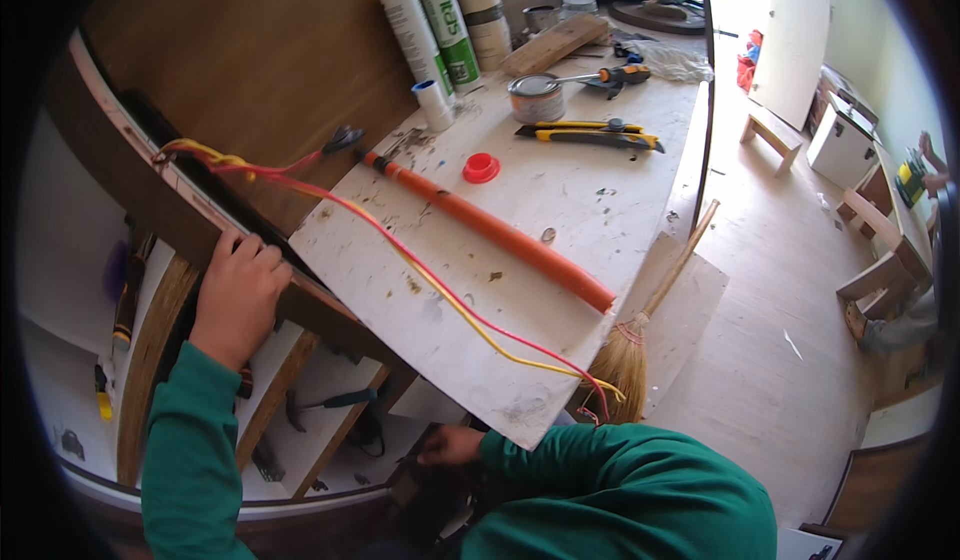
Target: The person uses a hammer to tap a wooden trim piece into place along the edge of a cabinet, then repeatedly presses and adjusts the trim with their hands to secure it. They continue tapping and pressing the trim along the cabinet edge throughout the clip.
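My left hand (240, 295) is closed over the edge of a long dark wooden board (330, 322), fingers curled on its top. A pale strip (130, 138) runs along that board. Red and yellow wires (400, 245) come off its upper end and trail across a stained white work board (560, 195) to its near right corner. Below that corner, in shadow, my right hand (450, 447) has its fingers curled in; what they hold, if anything, cannot be made out. An orange tube (490, 228) lies beside the wires, near a red ring-shaped cap (481, 168).
Sealant cartridges (412, 35), a small tin (537, 100), a screwdriver (625, 75) and yellow-black utility knives (595, 138) occupy the back. A straw broom (625, 360) leans at the right. A hammer (330, 407) lies in the compartments below. Another person (905, 330) is at far right.
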The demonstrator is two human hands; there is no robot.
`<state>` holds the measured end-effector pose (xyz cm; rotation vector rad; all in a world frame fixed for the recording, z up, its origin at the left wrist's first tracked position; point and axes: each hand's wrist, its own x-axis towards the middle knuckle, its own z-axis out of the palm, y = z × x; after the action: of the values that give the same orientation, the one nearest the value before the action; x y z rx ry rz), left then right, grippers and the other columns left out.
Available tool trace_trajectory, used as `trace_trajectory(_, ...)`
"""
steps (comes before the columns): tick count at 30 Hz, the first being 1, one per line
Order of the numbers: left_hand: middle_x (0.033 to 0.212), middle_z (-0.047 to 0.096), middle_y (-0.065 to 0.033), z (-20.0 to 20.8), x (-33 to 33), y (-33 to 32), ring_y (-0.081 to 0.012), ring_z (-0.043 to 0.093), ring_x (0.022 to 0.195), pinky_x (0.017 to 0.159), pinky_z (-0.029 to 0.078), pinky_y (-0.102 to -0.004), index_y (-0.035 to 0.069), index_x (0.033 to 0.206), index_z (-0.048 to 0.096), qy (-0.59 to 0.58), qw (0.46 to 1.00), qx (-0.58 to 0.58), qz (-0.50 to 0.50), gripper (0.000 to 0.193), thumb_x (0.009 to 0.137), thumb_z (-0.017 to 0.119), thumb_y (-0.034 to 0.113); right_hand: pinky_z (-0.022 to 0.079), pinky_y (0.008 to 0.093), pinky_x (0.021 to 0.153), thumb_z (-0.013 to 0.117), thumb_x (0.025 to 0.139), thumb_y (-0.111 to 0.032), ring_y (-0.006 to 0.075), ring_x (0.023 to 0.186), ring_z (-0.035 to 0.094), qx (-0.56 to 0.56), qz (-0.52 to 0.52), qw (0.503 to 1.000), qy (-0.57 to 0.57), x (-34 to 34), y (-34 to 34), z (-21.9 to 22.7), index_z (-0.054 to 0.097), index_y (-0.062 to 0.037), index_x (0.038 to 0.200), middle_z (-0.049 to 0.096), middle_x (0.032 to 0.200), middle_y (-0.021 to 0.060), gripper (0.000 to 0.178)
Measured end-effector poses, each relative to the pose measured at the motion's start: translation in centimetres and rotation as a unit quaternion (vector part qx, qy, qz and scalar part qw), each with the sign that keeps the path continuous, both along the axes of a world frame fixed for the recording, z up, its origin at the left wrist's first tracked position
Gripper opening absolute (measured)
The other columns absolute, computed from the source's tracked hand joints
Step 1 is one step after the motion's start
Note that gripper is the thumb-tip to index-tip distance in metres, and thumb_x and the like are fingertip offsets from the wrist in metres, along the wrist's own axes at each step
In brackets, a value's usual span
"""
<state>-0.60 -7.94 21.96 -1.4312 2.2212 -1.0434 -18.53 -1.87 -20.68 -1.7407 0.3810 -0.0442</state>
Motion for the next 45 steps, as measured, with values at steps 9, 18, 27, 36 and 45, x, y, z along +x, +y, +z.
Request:
trace_trajectory(9,0.100,0.064,0.0006,1.0,0.0,0.6,-0.0199,0.059,0.110,0.111,0.040,-0.0367,0.015,0.093,0.076,-0.032,0.993,0.068,0.090,0.021,0.077,0.066,0.006,0.052,0.0398,0.099,0.071,0.094,-0.050,0.0310,0.108,0.072,0.041,0.017,0.999,0.010,-0.9,-0.5,3.1,0.077,-0.0093,0.121,0.076,0.114,0.0164,0.049)
trace_trajectory(18,0.104,0.063,-0.0005,1.7,0.6,0.1,-0.0220,0.059,0.112,0.110,0.041,-0.0367,0.010,0.100,0.071,0.097,0.991,0.062,0.072,0.019,0.082,0.070,0.004,0.053,0.0366,0.095,0.074,0.095,-0.044,0.0263,0.102,0.072,0.082,0.004,0.996,0.028,-0.7,-0.7,3.7,0.076,-0.0062,0.122,0.077,0.112,0.0153,0.046)
trace_trajectory(27,0.102,0.064,-0.0003,1.4,0.5,0.0,-0.0208,0.058,0.109,0.108,0.041,-0.0365,0.010,0.095,0.071,0.045,0.993,0.061,0.087,0.010,0.085,0.072,0.011,0.054,0.0355,0.091,0.075,0.094,-0.045,0.0245,0.097,0.074,0.102,0.002,0.994,0.036,-0.7,-0.6,4.2,0.076,-0.0066,0.120,0.078,0.106,0.0140,0.046)
trace_trajectory(36,0.088,0.068,0.0031,0.7,-1.2,-1.5,-0.0188,0.059,0.099,0.092,0.041,-0.0369,0.017,0.081,0.075,0.023,0.986,0.048,0.156,0.012,0.084,0.066,0.011,0.055,0.0361,0.087,0.075,0.094,-0.045,0.0244,0.093,0.074,0.078,-0.003,0.996,0.042,-0.7,-0.6,4.5,0.077,-0.0088,0.119,0.079,0.101,0.0139,0.044)
trace_trajectory(45,0.094,0.071,0.0036,0.7,-2.7,-2.0,-0.0181,0.062,0.102,0.092,0.041,-0.0361,0.016,0.089,0.076,-0.048,0.971,0.074,0.222,0.010,0.081,0.070,0.012,0.055,0.0374,0.088,0.075,0.094,-0.044,0.0260,0.095,0.073,0.068,-0.001,0.998,0.014,-0.6,-0.9,3.8,0.077,-0.0074,0.118,0.078,0.104,0.0156,0.044)
